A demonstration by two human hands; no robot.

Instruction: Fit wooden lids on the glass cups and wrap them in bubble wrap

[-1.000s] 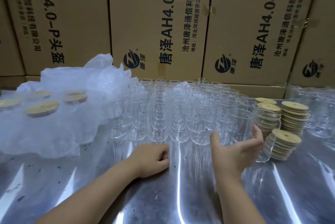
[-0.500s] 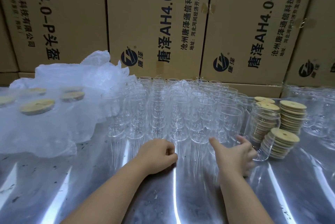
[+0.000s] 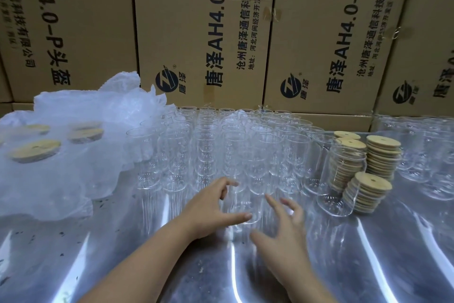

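Both grips are released: left hand [image 3: 211,207] and right hand [image 3: 282,231], fingers spread, flank a front-row glass cup [image 3: 248,180] on the shiny counter [image 3: 368,253], contact unclear. Wooden lids [image 3: 368,189] stack at right; bubble wrap [image 3: 73,180] lies at left

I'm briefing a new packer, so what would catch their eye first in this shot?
A dense block of clear glass cups fills the centre, with the left hand and right hand open at its front row. Wooden lids stand stacked at its right; bubble wrap lies at left.
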